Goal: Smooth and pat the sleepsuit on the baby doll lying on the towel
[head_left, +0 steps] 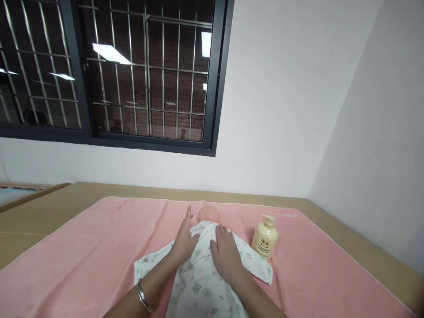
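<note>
A baby doll (pixel 208 214) lies on its back on a pink towel (pixel 99 247), dressed in a white printed garment (pixel 202 282). My left hand (pixel 184 240) rests flat on the doll's left shoulder and chest, fingers stretched out toward the head. A silver bangle sits on that wrist. My right hand (pixel 227 254) lies flat on the right side of the chest, fingers together and extended. Neither hand holds anything; both press on the garment.
A cream pump bottle (pixel 265 238) stands upright on the towel just right of the doll. The towel covers a tan surface (pixel 39 207) set into a room corner, with a white wall behind and to the right. A barred dark window (pixel 132 70) is above.
</note>
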Demonstrator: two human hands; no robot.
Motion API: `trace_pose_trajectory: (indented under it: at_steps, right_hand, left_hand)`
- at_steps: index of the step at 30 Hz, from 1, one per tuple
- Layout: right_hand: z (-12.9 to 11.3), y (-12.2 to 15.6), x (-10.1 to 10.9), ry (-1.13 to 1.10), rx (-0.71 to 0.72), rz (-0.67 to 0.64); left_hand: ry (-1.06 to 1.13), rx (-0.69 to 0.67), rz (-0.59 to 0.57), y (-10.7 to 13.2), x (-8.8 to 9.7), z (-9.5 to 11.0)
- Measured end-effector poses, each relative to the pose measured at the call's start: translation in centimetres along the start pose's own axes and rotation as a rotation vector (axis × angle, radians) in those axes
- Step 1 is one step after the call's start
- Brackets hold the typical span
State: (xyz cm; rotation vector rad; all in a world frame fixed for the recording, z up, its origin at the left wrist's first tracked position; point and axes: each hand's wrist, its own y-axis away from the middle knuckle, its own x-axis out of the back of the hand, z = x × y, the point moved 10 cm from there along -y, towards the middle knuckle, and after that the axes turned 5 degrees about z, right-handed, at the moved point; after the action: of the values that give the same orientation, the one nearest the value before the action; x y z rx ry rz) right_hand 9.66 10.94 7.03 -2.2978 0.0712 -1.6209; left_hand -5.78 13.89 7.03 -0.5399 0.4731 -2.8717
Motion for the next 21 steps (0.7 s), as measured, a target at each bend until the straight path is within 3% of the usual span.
trace_pose_trajectory:
  at_steps: [6,9,14,18,21]
  right_hand:
    - [-0.2,0.1,0.4,-0.016,-0.006,-0.007]
    - [-0.7,0.3,1.6,-0.032,0.001,-0.033]
    - [-2.2,1.3,6.9,-0.156,0.085,0.042]
    - [-2.2,2.3,11.9,-0.252,0.113,0.168]
    - [-1.1,2.7,14.0,-0.276,0.056,0.185]
  left_hand:
    - [-0.065,-0.044,-0.108,0.6,0.1,1.8]
    - [-0.144,-0.1,-0.154,1.3,-0.1,3.2]
    - [-0.187,-0.167,-0.263,2.3,-1.2,3.8]
    - [-0.154,-0.144,-0.187,2.5,-1.0,3.6]
    - [-0.081,-0.139,-0.162,2.8,-1.5,4.1]
